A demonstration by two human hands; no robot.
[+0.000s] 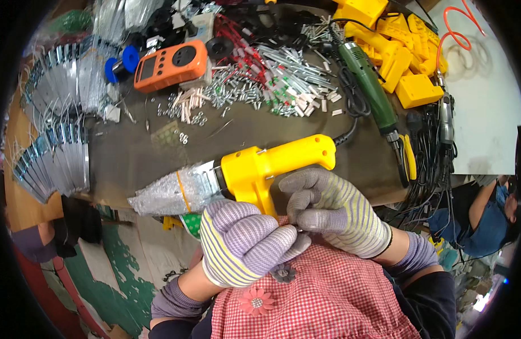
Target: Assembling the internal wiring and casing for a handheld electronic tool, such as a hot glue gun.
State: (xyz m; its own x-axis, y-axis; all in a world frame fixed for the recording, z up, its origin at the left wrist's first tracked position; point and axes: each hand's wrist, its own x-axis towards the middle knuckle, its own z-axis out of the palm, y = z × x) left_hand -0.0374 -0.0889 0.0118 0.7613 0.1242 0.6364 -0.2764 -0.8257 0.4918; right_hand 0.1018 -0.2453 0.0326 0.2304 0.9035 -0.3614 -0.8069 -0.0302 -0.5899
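A yellow-handled power tool point(246, 169) lies across the near table edge, its grip pointing right. Bubble wrap point(181, 189) with an orange band covers its metal front part at the left. My left hand point(243, 243), in a striped purple-grey glove, is closed with curled fingers over the lower end of the yellow housing; what it grips is hidden. My right hand point(339, 212), gloved alike, has its thumb and fingertips closed near my left fingertips, just below the grip. Something small and dark shows between the two hands, too small to name.
Screws and white sleeves point(288, 79) are heaped behind the tool, near an orange multimeter point(173, 65) and a blue spool point(122, 64). To the right lie a green electric screwdriver point(365, 85), yellow-handled pliers point(408, 157) and yellow housings point(393, 56). Metal plates with wires point(54, 155) stand left.
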